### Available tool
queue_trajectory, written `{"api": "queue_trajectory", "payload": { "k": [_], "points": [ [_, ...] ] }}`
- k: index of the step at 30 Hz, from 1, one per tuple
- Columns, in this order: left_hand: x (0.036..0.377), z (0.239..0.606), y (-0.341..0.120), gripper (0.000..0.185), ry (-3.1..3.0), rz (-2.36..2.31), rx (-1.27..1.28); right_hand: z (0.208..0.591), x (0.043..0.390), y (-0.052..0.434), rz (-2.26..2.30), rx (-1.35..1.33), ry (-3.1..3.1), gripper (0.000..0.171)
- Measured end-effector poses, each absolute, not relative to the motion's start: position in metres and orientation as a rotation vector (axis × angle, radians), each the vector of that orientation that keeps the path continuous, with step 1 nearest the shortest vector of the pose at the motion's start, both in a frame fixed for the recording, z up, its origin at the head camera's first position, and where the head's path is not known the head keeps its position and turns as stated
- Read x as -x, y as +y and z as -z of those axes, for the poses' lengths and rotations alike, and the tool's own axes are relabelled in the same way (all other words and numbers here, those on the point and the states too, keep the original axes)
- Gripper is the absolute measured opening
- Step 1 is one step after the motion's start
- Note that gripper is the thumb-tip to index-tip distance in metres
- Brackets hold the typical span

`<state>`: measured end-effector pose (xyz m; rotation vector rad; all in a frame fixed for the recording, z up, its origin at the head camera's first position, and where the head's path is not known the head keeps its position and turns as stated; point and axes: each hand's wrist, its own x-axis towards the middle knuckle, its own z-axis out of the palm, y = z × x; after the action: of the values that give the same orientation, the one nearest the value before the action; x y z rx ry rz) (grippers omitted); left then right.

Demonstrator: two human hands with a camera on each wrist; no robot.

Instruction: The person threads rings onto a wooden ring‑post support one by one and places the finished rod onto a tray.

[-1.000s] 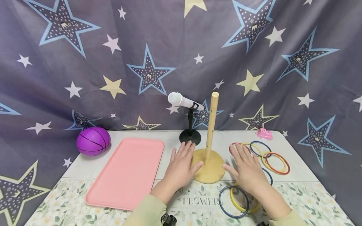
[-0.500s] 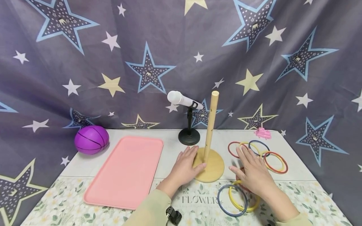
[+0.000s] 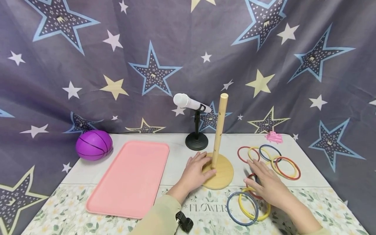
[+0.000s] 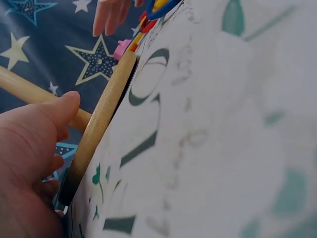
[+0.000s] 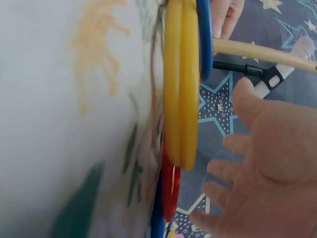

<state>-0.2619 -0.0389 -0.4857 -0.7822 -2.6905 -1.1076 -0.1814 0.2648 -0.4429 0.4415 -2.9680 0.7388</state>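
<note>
A wooden peg stand has a round base (image 3: pixel 222 173) and an upright pole (image 3: pixel 219 129) at the table's middle. My left hand (image 3: pixel 197 169) lies flat against the base's left edge, fingers straight, thumb on the wood; the left wrist view shows the palm (image 4: pixel 29 148) beside the base rim (image 4: pixel 99 124). My right hand (image 3: pixel 264 181) is spread, fingers relaxed, over a red ring (image 3: pixel 250 178), holding nothing. A yellow ring (image 3: pixel 255 210) and a blue ring (image 3: pixel 241 205) lie just in front of it. The right wrist view shows the yellow ring (image 5: pixel 181 84) edge-on beside the palm (image 5: pixel 270 163).
Several more coloured rings (image 3: pixel 276 160) lie at the back right, near a small pink toy (image 3: pixel 274 137). A microphone on a black stand (image 3: pixel 196 140) is behind the peg. A pink tray (image 3: pixel 129 178) lies left, a purple ball (image 3: pixel 94 145) beyond it. A starry cloth hangs behind.
Both hands have slid back toward me. The right hand left the far rings and now covers the near red ring. The left hand has closed in on the base's edge.
</note>
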Motion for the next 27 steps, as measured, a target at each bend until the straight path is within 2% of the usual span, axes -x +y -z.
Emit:
{"api": "queue_trajectory", "payload": {
  "k": [14,27],
  "points": [
    [0.266,0.487,-0.028,0.021,-2.672,1.129,0.748,0.442,0.179,0.285,-1.157,-0.532,-2.961,0.067],
    [0.263,0.485,-0.038,0.018,-2.659,1.152,0.753,0.449,0.182,0.291,-1.282,-0.614,-2.953,0.054]
  ]
}}
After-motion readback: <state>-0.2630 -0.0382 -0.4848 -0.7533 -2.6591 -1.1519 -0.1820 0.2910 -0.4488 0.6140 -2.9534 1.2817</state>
